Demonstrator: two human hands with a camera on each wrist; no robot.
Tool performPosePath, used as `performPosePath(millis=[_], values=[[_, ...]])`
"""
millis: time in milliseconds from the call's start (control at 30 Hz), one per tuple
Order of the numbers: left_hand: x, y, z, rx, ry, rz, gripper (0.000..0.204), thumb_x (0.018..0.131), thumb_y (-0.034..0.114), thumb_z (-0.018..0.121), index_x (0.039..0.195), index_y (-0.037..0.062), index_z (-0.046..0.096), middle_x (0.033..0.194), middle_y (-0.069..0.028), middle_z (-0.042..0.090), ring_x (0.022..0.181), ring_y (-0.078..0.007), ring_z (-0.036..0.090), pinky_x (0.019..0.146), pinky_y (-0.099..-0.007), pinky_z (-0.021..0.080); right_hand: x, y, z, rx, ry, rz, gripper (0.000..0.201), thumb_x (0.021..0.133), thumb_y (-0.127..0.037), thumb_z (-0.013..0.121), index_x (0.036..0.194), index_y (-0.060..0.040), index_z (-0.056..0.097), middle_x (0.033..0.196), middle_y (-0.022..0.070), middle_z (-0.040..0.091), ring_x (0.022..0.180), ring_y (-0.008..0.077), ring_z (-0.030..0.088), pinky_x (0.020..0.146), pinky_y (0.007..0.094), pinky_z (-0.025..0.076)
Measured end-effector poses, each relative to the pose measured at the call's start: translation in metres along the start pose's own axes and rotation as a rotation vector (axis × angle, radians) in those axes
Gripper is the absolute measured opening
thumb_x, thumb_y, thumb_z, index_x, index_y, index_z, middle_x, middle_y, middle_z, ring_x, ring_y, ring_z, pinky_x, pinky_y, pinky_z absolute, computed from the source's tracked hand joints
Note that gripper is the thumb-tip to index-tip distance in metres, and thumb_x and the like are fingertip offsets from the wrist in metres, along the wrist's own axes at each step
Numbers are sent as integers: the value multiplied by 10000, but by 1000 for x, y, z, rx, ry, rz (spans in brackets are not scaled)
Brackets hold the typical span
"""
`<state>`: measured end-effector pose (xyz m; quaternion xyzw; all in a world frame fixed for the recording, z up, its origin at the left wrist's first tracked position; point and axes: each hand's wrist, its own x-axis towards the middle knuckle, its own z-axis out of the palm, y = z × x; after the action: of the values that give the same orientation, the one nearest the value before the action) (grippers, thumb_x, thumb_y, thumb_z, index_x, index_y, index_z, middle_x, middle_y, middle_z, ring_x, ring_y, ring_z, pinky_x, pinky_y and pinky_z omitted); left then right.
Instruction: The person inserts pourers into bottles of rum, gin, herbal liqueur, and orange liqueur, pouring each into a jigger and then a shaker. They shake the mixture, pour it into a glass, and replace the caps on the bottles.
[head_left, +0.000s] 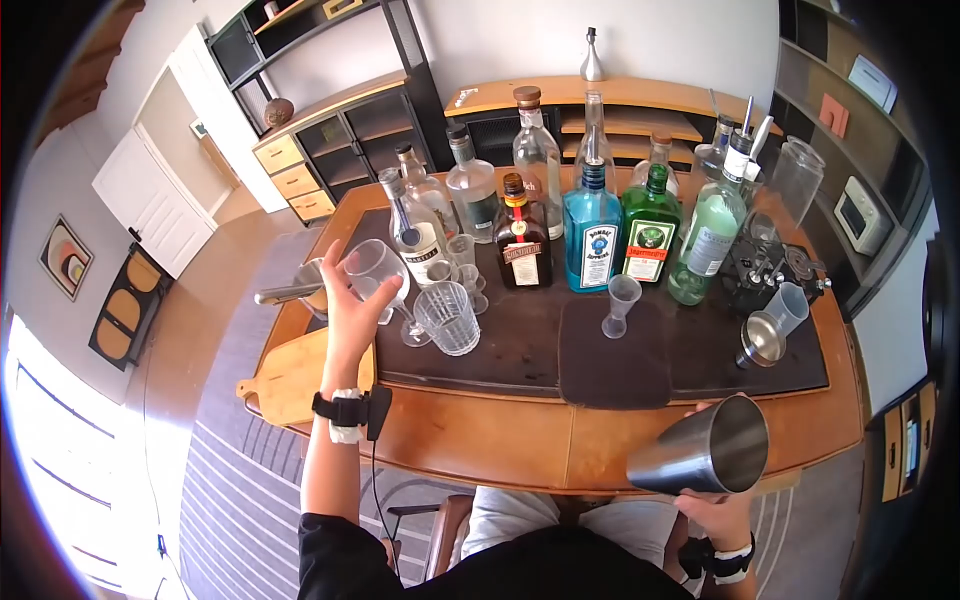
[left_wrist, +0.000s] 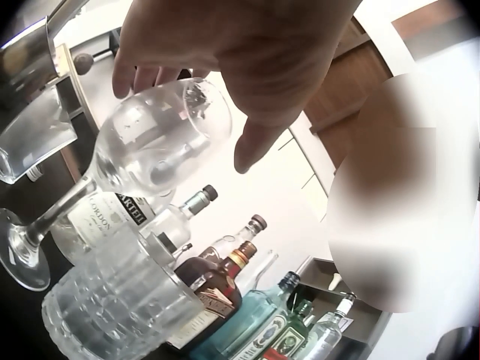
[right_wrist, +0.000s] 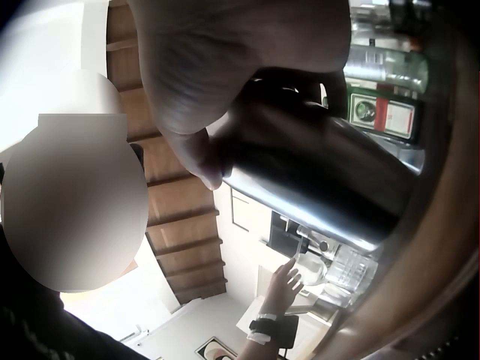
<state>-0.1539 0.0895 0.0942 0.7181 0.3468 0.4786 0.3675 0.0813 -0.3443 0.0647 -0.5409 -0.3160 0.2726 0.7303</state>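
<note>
A stemmed wine glass (head_left: 376, 262) stands at the left of the table. My left hand (head_left: 350, 318) is around its bowl with fingers and thumb spread. In the left wrist view the thumb (left_wrist: 253, 146) is apart from the glass rim, and the other fingers are partly hidden behind the bowl. Right beside the stem stands a cut-glass tumbler (head_left: 447, 318). My right hand (head_left: 715, 510) grips a metal shaker tin (head_left: 685, 450) near the front edge. The tin is tilted, its mouth facing up and right. In the right wrist view the thumb (right_wrist: 196, 161) lies along the tin's side.
Several bottles line the back, among them a blue one (head_left: 592, 235), a green one (head_left: 648, 235) and a brown one (head_left: 524, 245). A small hourglass-shaped cup (head_left: 620, 305) stands mid-table. A wooden board (head_left: 290, 378) lies front left. A metal cup (head_left: 763, 338) is at the right.
</note>
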Motion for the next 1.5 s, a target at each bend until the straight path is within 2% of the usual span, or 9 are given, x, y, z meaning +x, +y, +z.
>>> performPosePath(millis=[33,167,400,733,867,1067,1233,1433,1500], values=[[4,-4,1,-26,-6,-23,978,798,174,873,1552,43,264,1439,-231,512,1221,-305,602,1003,-415,514,-7,-3,-8,-24,29,64,1060,634,-74,923,1512,-13,333,1442,176,503,1303,269,538,1072,426,475],[14,-31,-4,182,9,102,930,765,185,899,1503,36,353,1336,-210,601,1171,-279,632,941,-401,546,-26,4,-28,-87,128,148,1027,676,-239,967,1500,26,414,1452,164,535,1272,247,575,1056,377,485],[18,-20,-14,61,47,65,730,781,168,874,1403,33,516,1270,-175,648,1119,-241,657,944,-378,545,-27,13,-34,-15,131,31,1018,678,-248,971,1485,41,422,1446,165,550,1271,249,579,1047,368,488],[19,56,-46,28,157,82,566,871,258,769,1315,-22,557,1176,-136,663,1071,-217,654,952,-364,531,-33,12,-50,-40,177,93,1038,647,-313,990,1463,25,443,1454,170,546,1255,263,586,1034,386,490],[10,82,-47,-101,25,89,575,870,275,753,1321,-22,555,1164,-138,661,1065,-225,659,927,-380,552,-31,7,-49,-26,186,66,1005,664,-291,977,1460,23,450,1448,170,551,1265,265,584,1044,384,486],[-16,119,5,-383,-351,48,802,788,383,800,1431,10,499,1208,-111,655,1128,-201,624,991,-355,509,-33,6,-58,-67,161,54,991,675,-279,971,1464,15,449,1452,164,551,1267,259,584,1041,385,491],[-43,127,76,-409,-450,75,835,706,163,908,1435,62,512,1241,-108,640,1152,-203,613,1004,-367,515,-31,-8,-48,42,179,-21,886,667,-134,961,1404,37,500,1352,132,587,1159,206,612,946,341,527],[-68,109,140,-399,-486,97,858,698,150,924,1430,66,485,1203,-103,611,1142,-209,567,1023,-388,484,-40,-13,-60,17,233,-53,919,659,-128,963,1424,46,483,1381,138,574,1175,220,610,963,356,530],[-74,100,154,-418,-487,106,868,696,156,926,1432,68,474,1190,-95,602,1138,-207,559,1018,-386,478,-42,-15,-63,-37,247,-42,997,647,-225,978,1453,33,451,1427,178,558,1261,282,586,1038,402,498]])
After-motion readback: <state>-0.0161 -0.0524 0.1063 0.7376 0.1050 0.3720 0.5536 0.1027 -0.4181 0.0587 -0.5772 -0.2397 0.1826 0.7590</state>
